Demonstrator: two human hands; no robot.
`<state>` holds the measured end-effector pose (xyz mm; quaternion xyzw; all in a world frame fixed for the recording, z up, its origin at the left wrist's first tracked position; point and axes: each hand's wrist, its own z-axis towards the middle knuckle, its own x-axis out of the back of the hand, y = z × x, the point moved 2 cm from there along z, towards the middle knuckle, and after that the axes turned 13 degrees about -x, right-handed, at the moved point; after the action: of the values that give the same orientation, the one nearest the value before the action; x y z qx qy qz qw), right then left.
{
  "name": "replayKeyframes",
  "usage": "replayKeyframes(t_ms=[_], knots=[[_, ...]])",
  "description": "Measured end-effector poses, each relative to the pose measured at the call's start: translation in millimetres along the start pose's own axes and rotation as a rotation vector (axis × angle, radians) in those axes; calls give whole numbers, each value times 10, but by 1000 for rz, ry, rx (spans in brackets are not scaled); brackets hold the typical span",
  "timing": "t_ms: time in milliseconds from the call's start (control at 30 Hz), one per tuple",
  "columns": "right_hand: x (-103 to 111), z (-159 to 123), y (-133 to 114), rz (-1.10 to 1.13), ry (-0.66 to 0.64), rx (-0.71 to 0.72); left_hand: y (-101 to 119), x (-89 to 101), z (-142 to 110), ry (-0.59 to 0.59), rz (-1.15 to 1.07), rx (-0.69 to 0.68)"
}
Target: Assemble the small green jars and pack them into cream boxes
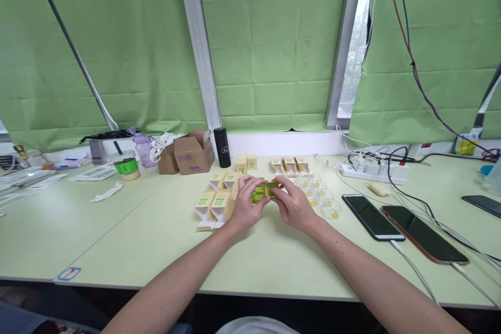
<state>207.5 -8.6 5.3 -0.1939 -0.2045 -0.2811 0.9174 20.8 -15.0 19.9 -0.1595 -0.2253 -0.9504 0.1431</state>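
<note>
Between both hands, above the table, is a small olive-green case point(257, 194) that looks opened out into two parts. My left hand point(249, 204) is closed around its left part. Fingers of my right hand point(293, 204) pinch the right part, with a fingertip at its hollow. Left of the hands stand several small cardboard boxes point(218, 202) with green squares and open flaps. To the right lie several clear plastic trays point(321, 195), each with a small yellow piece. Whether anything sits inside the case is hidden by my fingers.
Behind the hands are more small boxes point(289, 166), a black flask point(222, 147) and a brown carton point(193, 152). On the right lie two phones point(373, 217) on charging cables and a white power strip point(373, 171). A drink cup point(127, 166) stands left.
</note>
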Motion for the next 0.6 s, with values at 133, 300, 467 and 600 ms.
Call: replayKeyframes(t_ms=[133, 300, 467, 600], knots=[[5, -3, 4, 21, 19, 2, -5, 3, -7, -4, 6, 4], [16, -4, -3, 48, 61, 25, 1, 3, -12, -9, 17, -18], [11, 1, -10, 57, 56, 26, -4, -7, -12, 3, 24, -31], [-2, 1, -1, 62, 55, 23, -16, -5, -9, 17, 21, -26]])
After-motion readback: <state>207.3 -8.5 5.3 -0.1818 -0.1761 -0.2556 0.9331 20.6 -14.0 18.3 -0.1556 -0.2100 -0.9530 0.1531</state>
